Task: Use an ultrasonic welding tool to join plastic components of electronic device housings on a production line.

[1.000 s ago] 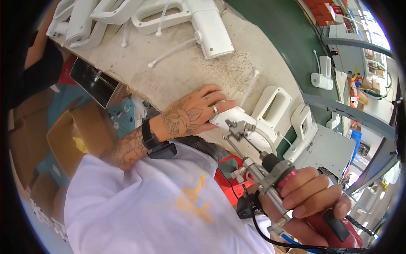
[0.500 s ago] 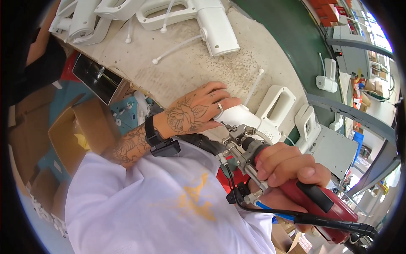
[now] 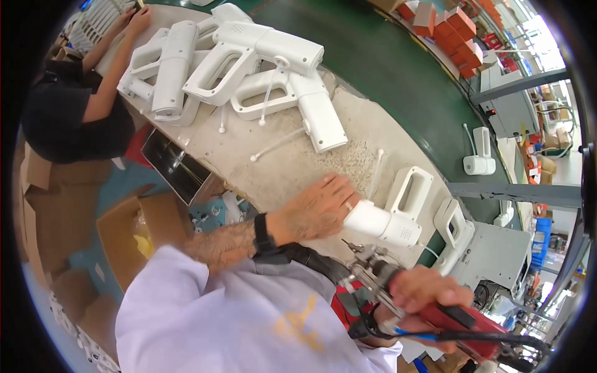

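Observation:
My left hand (image 3: 320, 208), blurred by motion, is closed over the near end of a white gun-shaped device (image 3: 385, 222) lying on the worktable. The device has a loop handle and small holes dotted at its far end. In my right hand (image 3: 429, 292) is a red power screwdriver (image 3: 476, 332) with metal fittings (image 3: 371, 267) at its front, plus a blue tube and a black cable. Its front end sits close beside the device, apparently apart from it. Another white device (image 3: 453, 230) lies just right of it.
Several white devices (image 3: 255, 46) are piled farther left on the worktable (image 3: 233, 177), some trailing thin white cords. A co-worker (image 3: 81, 115) sits at the far left. An open cardboard box (image 3: 112, 233) stands on the left floor. A grey metal beam (image 3: 516, 191) crosses at right.
The view has shifted, so the table and the far pile show more. My left hand stays on the device's end, and the screwdriver's front has drawn slightly away from it.

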The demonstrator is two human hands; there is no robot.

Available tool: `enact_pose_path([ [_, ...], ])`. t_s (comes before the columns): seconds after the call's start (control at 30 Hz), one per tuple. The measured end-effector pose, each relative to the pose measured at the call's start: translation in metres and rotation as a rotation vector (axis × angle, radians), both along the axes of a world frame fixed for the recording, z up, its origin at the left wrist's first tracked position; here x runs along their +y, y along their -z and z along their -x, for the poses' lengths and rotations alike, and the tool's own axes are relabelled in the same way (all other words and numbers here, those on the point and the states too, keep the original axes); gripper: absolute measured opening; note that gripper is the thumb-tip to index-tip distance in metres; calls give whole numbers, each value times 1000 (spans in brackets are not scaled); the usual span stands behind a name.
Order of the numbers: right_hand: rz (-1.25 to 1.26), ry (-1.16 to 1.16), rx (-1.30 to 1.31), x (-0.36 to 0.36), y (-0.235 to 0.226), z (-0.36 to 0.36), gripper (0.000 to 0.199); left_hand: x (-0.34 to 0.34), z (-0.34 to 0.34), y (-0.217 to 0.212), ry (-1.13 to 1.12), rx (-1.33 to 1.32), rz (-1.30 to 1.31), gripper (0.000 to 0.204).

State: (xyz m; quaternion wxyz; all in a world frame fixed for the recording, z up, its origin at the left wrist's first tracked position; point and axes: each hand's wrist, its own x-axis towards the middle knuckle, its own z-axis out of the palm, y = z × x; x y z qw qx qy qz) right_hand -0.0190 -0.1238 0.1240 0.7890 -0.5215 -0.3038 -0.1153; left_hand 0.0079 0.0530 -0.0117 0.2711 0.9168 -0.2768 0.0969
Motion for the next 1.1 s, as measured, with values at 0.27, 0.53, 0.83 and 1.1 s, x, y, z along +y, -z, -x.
enact_pose_path([
  [0.27, -25, 99, -42, -53, -5, 15, 72, -23, -67, 5, -18, 32, -65, 59],
  [0.53, 59, 191, -7, -75, 17, 25, 76, -39, -83, 0, -126, 88, 85, 61],
  [0.83, 151, 66, -65, -93, 11, 28, 79, -49, -114, -26, -166, 147, 381, 60],
  [1.1, 75, 112, -62, -95, 18, 33, 76, -74, -192, -30, -386, -384, -34, 58],
])
